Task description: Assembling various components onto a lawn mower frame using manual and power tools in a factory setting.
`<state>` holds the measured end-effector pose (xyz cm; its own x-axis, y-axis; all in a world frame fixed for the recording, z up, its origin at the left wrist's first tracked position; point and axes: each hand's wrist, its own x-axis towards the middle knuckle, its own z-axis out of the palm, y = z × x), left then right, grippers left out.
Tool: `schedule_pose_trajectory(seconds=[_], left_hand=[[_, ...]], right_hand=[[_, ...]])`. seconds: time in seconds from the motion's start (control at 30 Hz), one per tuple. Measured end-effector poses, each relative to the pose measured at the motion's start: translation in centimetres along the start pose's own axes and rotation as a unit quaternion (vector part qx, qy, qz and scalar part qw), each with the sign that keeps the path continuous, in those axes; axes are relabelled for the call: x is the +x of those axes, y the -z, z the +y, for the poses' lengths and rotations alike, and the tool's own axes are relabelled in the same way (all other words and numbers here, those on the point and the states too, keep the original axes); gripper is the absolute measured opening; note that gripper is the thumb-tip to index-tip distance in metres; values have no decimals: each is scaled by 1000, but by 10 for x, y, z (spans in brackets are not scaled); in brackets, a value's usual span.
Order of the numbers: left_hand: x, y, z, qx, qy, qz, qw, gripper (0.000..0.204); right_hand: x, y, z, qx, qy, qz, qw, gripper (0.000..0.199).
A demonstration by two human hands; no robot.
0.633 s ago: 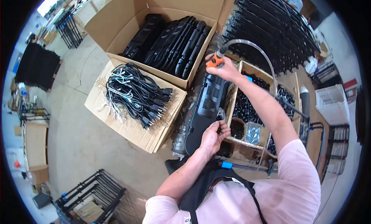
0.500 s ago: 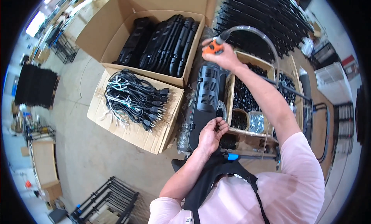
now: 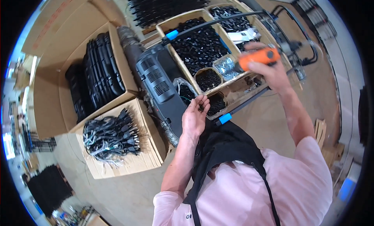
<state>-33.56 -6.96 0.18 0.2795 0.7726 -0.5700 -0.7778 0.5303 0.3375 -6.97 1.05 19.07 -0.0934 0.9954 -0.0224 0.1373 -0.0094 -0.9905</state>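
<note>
My right hand [image 3: 272,72] is wrapped round an orange power screwdriver [image 3: 259,59], held over the right side of the parts bins; motion blurs its far end. My left hand [image 3: 194,117] is cupped, its fingers curled round a few small dark pieces too small to name for certain. It hovers beside an open bin of tiny black parts [image 3: 215,105]. Left of it lies a long black plastic housing [image 3: 160,82] with slotted vents. A curved black tube frame [image 3: 218,21] with blue sleeves stretches over the bins.
An open carton [image 3: 50,85] at left holds several black plastic panels [image 3: 97,66]. Bundled black power cords [image 3: 111,138] lie on a cardboard box [image 3: 150,142] nearer me. Divided bins hold black fittings [image 3: 198,43] and a clear bag [image 3: 226,68]. Black bars [image 3: 163,6] are stacked behind.
My view has turned right. The right hand has swung the screwdriver from beyond the housing's far end to above the bins. My left hand has moved off the housing toward the small-parts bin.
</note>
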Motion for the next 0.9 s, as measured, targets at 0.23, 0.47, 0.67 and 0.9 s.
schedule_pose_trajectory(seconds=[0.23,0.47,0.67,0.9], left_hand=[[40,-10,-29,151,106,-23,983,47],[50,-9,-55,351,104,-1,931,56],[24,-54,-73,688,16,-101,718,51],[37,-79,-114,874,67,42,479,61]], right_hand=[[-177,100,42,34,-106,246,963,67],[-239,134,114,93,-191,344,915,57],[-195,121,286,313,-258,377,833,42],[-86,68,456,450,-303,403,737,24]])
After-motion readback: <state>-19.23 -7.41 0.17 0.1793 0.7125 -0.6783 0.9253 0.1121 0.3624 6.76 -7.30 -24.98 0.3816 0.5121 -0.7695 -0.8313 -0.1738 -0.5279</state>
